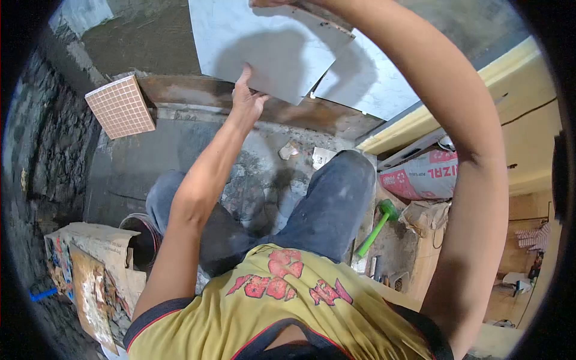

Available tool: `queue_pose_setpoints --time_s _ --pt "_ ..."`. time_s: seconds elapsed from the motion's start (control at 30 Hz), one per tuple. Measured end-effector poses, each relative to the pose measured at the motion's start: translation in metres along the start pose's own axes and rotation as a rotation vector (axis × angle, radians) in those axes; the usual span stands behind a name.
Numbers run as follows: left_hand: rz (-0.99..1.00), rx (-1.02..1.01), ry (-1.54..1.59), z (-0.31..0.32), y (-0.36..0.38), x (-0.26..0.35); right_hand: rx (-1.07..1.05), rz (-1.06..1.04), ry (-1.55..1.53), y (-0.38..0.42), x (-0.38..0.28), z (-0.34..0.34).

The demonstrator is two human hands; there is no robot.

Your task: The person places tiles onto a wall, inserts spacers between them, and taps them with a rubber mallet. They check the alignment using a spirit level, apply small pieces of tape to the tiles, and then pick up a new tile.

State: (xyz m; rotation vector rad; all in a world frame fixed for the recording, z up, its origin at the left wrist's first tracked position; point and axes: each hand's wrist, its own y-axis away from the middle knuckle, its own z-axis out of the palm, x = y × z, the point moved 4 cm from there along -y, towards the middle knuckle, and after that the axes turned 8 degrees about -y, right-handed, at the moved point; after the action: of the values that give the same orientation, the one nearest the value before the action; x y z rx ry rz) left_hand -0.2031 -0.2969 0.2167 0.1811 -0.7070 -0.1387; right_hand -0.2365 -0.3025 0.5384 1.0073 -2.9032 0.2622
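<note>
At the far left a small sheet of pinkish mosaic tile (120,107) leans against the rough dark wall (48,150), well apart from anything I hold. Below it, by my left knee, lie torn cardboard boxes (90,270) and a dark bucket (141,237).

My left hand (247,96) is raised to the lower edge of the large pale tile (270,42); the fingers press flat up against its face with the thumb beside them, so it props the tile from below rather than closing round it. The tile lies above that hand and tilted, its lower corner pointing down to the right.

My right hand (267,3) is at the tile's top edge, nearly cut off by the frame; I cannot tell how its fingers sit. Just behind the tile, to the right, a second pale tile (372,84) is already on the wall.

Further right, a green-headed mallet (377,227) lies on the floor beside my right knee, below a red-and-white cement sack (423,174).
</note>
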Motion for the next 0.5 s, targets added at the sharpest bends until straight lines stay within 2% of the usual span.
queue_pose_setpoints --time_s 0.1,0.3,0.5 --pt "-0.001 -0.131 0.001 -0.004 -0.007 -0.007 0.035 -0.059 0.007 -0.002 0.004 0.011" --pt "-0.042 0.101 0.016 0.001 -0.021 -0.022 0.048 -0.101 0.041 -0.01 0.007 0.019" --pt "-0.009 0.117 0.051 -0.001 -0.027 -0.021 0.026 -0.061 0.087 -0.011 0.029 0.024"
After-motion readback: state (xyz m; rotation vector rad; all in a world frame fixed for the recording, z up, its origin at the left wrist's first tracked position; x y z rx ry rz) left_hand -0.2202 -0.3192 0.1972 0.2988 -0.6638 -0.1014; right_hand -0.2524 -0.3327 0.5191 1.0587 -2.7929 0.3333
